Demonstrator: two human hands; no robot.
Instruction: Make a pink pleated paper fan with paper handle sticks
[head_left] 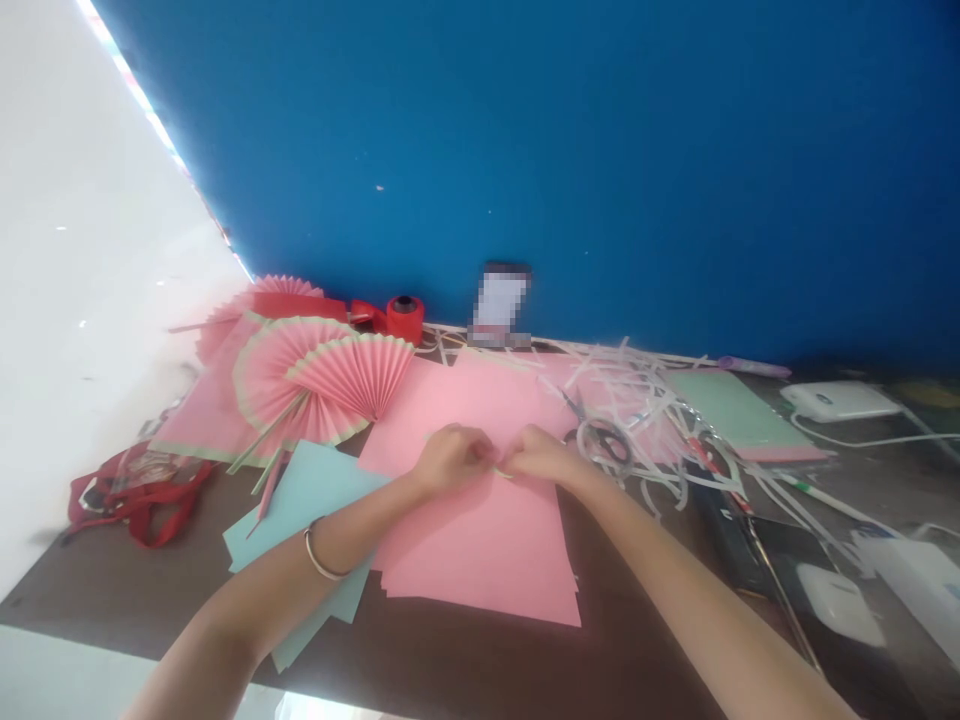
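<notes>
Both hands meet over a stack of pink paper sheets [480, 555] on the dark table. My left hand [454, 460], with a bangle on the wrist, is closed in a pinch. Close beside it my right hand [538, 455] is pinched too, the fingertips nearly touching. A bit of thin yellow-green strip [503, 474] shows at the fingertips; the rest of it is hidden by the fingers. Light blue sheets [300, 520] lie left of the pink stack. Scissors [604, 442] rest to the right of my right hand.
Pleated pink fans [356, 370] with green edges lie at the left, near a red tape roll [405, 320] and a red strap [161, 505]. White paper strips [637, 385] are heaped at the right. A phone [501, 303] leans on the blue wall [570, 150]. Green sheets [739, 410] lie further right.
</notes>
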